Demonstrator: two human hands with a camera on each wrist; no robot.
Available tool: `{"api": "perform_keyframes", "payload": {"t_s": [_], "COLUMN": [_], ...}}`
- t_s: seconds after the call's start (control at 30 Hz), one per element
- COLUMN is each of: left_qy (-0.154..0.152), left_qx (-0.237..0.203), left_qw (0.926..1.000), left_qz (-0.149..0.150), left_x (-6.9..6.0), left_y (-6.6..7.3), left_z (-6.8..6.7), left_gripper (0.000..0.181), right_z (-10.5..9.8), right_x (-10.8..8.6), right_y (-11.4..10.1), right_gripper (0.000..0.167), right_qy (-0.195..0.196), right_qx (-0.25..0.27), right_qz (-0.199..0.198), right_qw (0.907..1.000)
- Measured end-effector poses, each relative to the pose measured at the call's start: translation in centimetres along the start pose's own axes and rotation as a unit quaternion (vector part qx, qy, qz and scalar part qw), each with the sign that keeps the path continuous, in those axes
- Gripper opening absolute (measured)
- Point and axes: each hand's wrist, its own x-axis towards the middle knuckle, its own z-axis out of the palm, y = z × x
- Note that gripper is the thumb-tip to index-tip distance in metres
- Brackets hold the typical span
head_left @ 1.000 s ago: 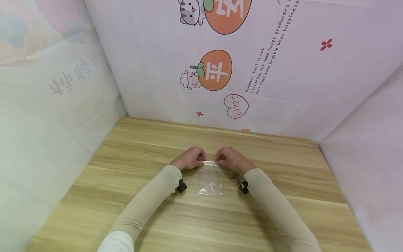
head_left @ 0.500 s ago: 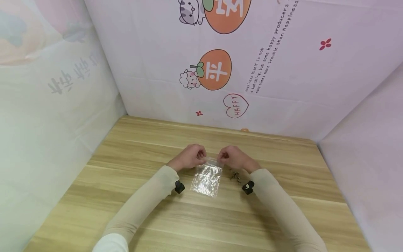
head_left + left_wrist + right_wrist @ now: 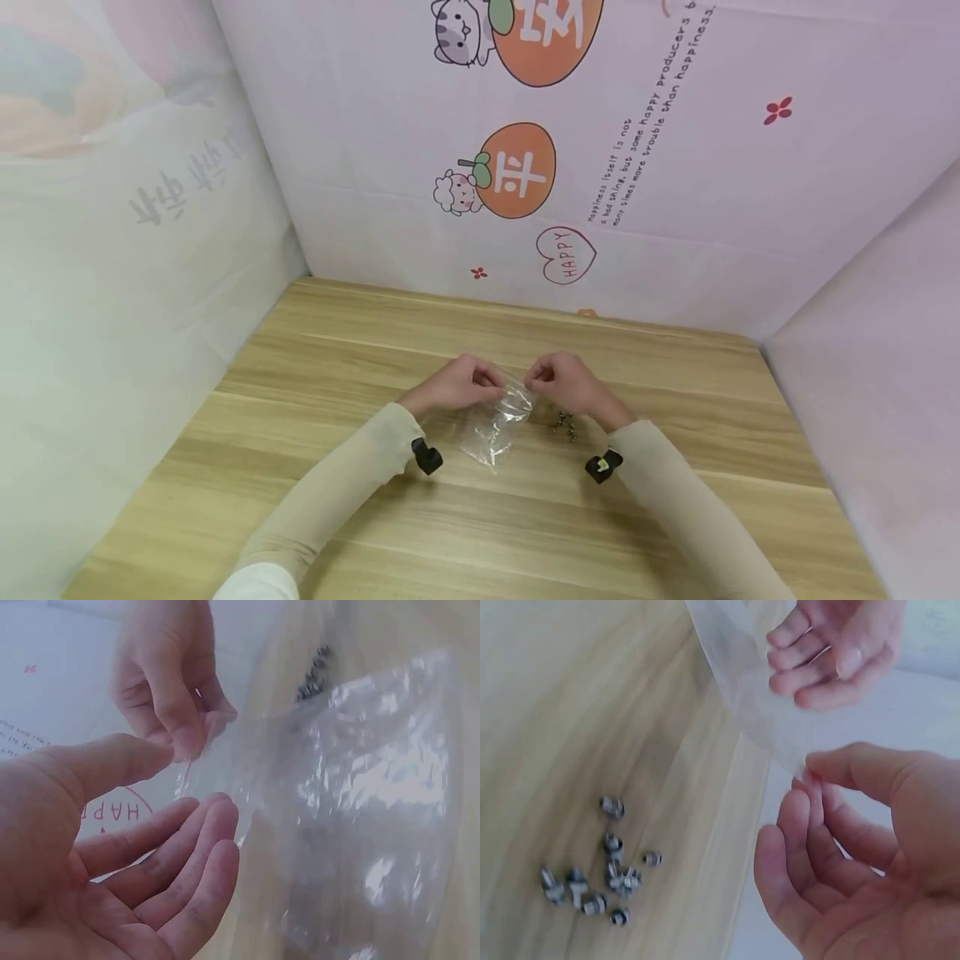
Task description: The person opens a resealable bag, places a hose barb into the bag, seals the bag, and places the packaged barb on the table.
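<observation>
A clear plastic zip bag [image 3: 495, 429] hangs tilted above the table, its upper corner pinched between thumb and index finger of my right hand [image 3: 562, 383]. My left hand [image 3: 461, 383] is at the bag's other upper side. In the left wrist view, the left thumb stands apart from the loosely bent fingers [image 3: 187, 877], and the bag film [image 3: 375, 787] lies just beyond their tips. Whether those fingertips touch the film is hard to tell. Several small metal screws [image 3: 615, 877] lie in a loose pile on the table, beside the bag and below my right hand.
The wood-grain table [image 3: 480, 533] is enclosed by a printed white sheet at the back [image 3: 660, 275] and pale sheets on the left [image 3: 150, 333] and right [image 3: 862, 333]. Black wrist cameras [image 3: 427, 457] hang under the sleeves.
The bag has gone from lying flat to hanging tilted and crumpled. My right hand has shifted slightly right, exposing the screws, and the left hand has moved slightly right along the bag's top.
</observation>
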Motion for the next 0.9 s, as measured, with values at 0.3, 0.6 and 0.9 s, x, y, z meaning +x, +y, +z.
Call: {"api": "perform_keyframes", "payload": {"t_s": [0.3, 0.6, 0.9], "left_qy": [0.008, 0.011, 0.014], "left_qx": [-0.144, -0.161, -0.177], "left_qw": [0.9880, 0.9844, 0.9809], "left_qz": [-0.055, -0.070, -0.078], "left_x": [-0.2, -0.3, 0.1], "left_y": [-0.3, -0.2, -0.5], "left_z": [0.5, 0.9, 1.4], "left_gripper": [0.027, 0.038, 0.033], "right_z": [1.9, 3.7, 4.7], "right_x": [-2.1, -3.5, -4.1], "right_y": [-1.2, -2.3, -2.8], "right_gripper": [0.006, 0.006, 0.007], "right_qy": [0.081, 0.125, 0.161], "right_qx": [0.015, 0.013, -0.035], "right_qz": [-0.023, -0.056, -0.097], "right_qw": [0.9963, 0.9905, 0.9815]}}
